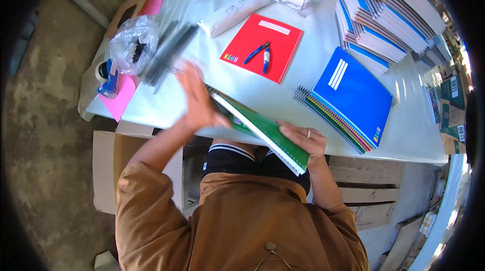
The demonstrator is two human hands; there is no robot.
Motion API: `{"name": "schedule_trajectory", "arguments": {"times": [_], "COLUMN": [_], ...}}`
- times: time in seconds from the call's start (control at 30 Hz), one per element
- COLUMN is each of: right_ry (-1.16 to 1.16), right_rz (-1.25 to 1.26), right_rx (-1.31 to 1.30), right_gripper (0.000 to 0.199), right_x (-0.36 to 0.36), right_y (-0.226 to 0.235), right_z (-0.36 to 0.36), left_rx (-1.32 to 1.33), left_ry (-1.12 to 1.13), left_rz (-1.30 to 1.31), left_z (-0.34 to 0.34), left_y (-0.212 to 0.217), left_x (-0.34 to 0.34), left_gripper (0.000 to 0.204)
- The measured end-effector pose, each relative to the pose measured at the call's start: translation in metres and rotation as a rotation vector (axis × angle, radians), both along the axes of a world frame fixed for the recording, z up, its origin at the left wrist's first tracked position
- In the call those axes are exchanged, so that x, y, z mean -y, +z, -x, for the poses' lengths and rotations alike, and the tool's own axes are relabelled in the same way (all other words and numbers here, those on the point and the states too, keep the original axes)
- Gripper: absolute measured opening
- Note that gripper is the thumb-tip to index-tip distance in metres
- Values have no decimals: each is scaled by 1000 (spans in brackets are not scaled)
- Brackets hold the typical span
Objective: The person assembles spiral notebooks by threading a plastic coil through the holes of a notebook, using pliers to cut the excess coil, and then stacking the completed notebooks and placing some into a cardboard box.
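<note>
White-covered table (255, 98) with stained floor (45, 119) off to its left. Holding a green notebook (274, 129) by its right end with the right hand (305, 142), thumb across the cover, slanted over the table's near edge. At the opposite end, left hand (194, 99) too blurred to tell whether grasping or released. Farther in, pliers (266, 61) on a red notebook (247, 41); to the right, a blue notebook (353, 99) topping a small stack, and behind, piled notebooks (386, 20).
</note>
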State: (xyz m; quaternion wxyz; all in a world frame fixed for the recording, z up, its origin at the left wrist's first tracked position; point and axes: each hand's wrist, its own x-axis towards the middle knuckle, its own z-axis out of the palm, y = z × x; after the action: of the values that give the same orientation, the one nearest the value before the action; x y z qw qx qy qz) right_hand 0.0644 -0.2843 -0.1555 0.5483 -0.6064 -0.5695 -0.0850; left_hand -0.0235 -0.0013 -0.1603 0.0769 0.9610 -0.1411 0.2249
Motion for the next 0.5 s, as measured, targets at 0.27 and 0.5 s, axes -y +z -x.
{"name": "schedule_trajectory", "arguments": {"times": [0.27, 0.5], "right_ry": [38, 18], "right_rz": [-4, 90], "right_rx": [12, -367], "right_gripper": [31, 28], "right_x": [-1, 3], "right_y": [0, 13], "right_z": [1, -7], "left_rx": [432, 481], "left_ry": [-8, -49], "left_rz": [200, 56], "left_z": [4, -19], "left_y": [-8, 91], "left_x": [10, 26], "left_gripper": [107, 41]}}
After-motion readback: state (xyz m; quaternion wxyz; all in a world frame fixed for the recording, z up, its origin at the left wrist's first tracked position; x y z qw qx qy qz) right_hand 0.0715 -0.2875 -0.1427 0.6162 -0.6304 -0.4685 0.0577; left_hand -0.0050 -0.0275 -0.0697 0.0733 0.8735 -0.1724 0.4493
